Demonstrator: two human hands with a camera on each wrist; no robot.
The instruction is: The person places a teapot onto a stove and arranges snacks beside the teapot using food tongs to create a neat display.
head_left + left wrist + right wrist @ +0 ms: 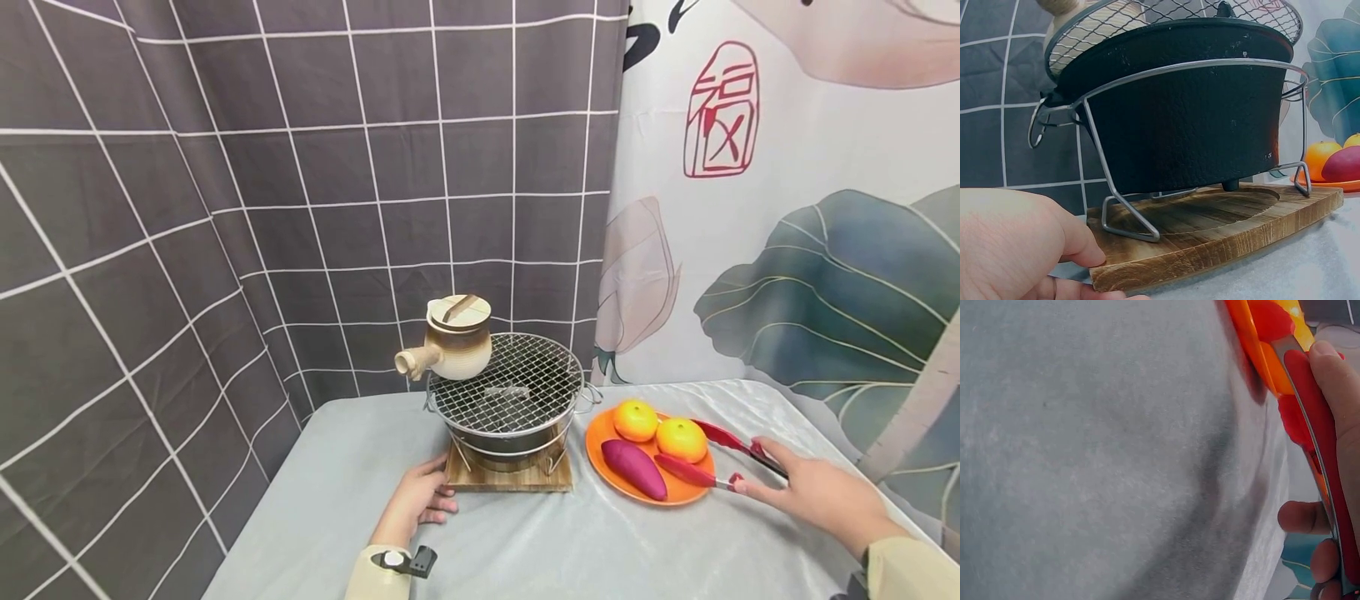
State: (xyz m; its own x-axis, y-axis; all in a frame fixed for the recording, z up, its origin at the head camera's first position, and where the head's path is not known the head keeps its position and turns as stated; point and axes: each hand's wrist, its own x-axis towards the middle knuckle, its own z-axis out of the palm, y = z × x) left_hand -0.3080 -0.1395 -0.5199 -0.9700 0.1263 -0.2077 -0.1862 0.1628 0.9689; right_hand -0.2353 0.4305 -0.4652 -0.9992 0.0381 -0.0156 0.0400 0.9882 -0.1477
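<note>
My left hand (pixel 417 498) grips the left edge of a square wooden board (pixel 1210 253), a finger on its top corner and others lower at its side. On the board stands a black grill pot (pixel 1185 125) in a wire stand, topped by a round wire mesh (pixel 517 367). My right hand (pixel 821 492) holds red-tipped tongs (pixel 1319 412), whose spread arms lie either side of the right-hand mandarin (pixel 682 439). That mandarin sits on an orange plate (pixel 600 454) with another mandarin (pixel 635 420) and a purple sweet potato (pixel 634 469).
A small beige clay pot (pixel 459 346) with a side handle and a lid stands on the mesh's left part. A small grey piece (pixel 507 391) shows at the mesh's middle. Grey cloth (pixel 330 475) covers the table; a dark checked curtain (pixel 300 167) hangs behind.
</note>
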